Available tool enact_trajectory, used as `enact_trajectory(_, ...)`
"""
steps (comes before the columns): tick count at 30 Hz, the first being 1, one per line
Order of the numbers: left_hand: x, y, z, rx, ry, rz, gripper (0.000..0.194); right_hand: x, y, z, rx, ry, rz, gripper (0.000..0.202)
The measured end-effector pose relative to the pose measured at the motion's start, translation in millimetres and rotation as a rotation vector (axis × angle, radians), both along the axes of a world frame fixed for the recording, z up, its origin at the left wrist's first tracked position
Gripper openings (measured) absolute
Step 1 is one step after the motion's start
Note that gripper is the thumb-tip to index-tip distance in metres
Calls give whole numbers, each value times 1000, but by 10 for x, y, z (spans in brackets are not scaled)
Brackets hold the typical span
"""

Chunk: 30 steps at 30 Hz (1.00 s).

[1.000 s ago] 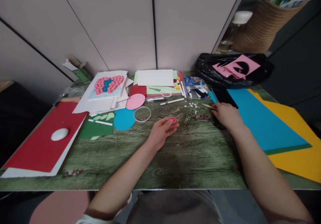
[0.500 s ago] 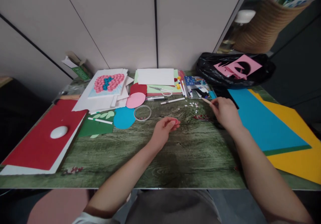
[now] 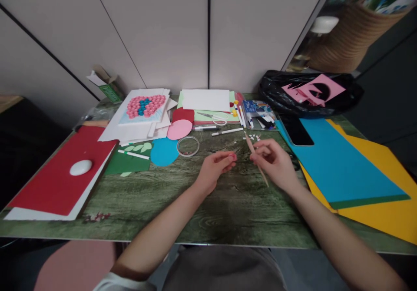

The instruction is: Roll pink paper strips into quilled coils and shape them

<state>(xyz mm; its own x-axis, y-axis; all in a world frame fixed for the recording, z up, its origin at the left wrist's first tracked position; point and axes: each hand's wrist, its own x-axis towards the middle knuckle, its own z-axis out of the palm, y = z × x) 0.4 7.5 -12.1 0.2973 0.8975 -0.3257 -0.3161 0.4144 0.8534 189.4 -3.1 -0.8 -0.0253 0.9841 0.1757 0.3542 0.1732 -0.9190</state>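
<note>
My left hand (image 3: 213, 169) is closed, pinching a small rolled pink paper piece (image 3: 232, 156) between thumb and fingers; most of that piece is hidden. To its right, my right hand (image 3: 276, 163) grips a thin pale wooden stick (image 3: 249, 142), tilted, its lower end emerging beneath the hand. A gap separates the two hands, both above the green wood-grain table (image 3: 208, 221). Small white paper scraps (image 3: 252, 137) lie just beyond the stick. Toward the back left, a sheet bears a picture made of pink and blue paper rolls (image 3: 145, 106).
Right side: a black phone (image 3: 297, 130) on blue (image 3: 348, 165) and yellow sheets, with a black bag (image 3: 276, 89) behind. Middle back: scissors (image 3: 220, 119), markers (image 3: 227, 131) and a tape roll (image 3: 188, 146). Left: red paper (image 3: 61, 182) under a white oval object (image 3: 81, 167).
My right hand has come leftward and nearer to my left hand, bringing the wooden stick along and turning it more upright. The phone is now uncovered. My left hand still pinches the pink piece.
</note>
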Motion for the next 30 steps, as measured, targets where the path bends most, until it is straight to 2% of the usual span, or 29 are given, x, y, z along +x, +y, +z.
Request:
enact_trajectory(5, -43, 35, -26, -161, -175, -8, 24, -167, -184, 86, -102, 12, 193, 19)
enact_trajectory(12, -41, 32, -53, -216, -241, -39, 23, -196, -201, 47, -209, 27, 291, 11)
enact_trajectory(17, -24, 17, -65, -216, -236, -44, 24, -210, -210, 58, -291, 100, 305, 10)
enact_trajectory(25, -15, 7, -58, -189, -240, -47, 22, -207, -220, 73, -305, 134, 303, 9)
enact_trajectory(30, -9, 6, -50, -135, -154, -33, 21, -205, -226, 75, -323, 167, 322, 9)
